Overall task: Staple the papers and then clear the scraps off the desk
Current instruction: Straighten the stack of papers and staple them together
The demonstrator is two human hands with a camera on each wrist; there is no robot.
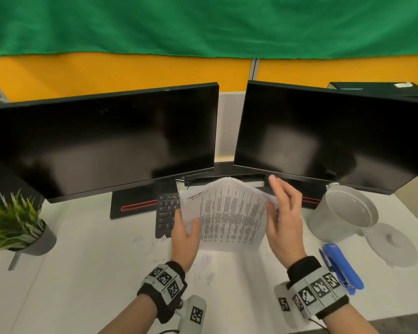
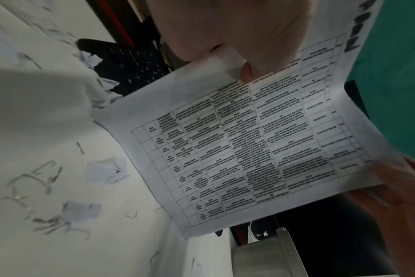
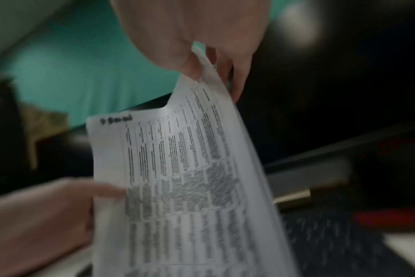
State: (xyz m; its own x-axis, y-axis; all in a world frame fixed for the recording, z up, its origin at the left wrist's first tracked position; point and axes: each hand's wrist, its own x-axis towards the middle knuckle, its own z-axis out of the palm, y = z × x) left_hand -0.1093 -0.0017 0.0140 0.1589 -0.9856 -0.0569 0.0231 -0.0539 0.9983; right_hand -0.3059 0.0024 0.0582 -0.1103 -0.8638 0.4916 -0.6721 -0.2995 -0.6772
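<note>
A stack of printed papers (image 1: 227, 213) is held up above the white desk (image 1: 94, 273), in front of the keyboard. My left hand (image 1: 186, 235) grips its left edge, thumb on the printed face (image 2: 225, 140). My right hand (image 1: 282, 218) pinches the right edge between thumb and fingers (image 3: 237, 84), with the sheets (image 3: 190, 187) hanging below. The blue stapler (image 1: 340, 268) lies on the desk to the right of my right wrist. Paper scraps (image 2: 107, 170) and loose bent staples (image 2: 45, 176) are scattered on the desk under the papers.
A grey bin (image 1: 345, 213) stands open at the right, its lid (image 1: 393, 244) lying beside it. Two dark monitors (image 1: 106, 145) fill the back. A black keyboard (image 1: 167, 213) sits behind the papers. A potted plant (image 1: 12, 222) stands at the left.
</note>
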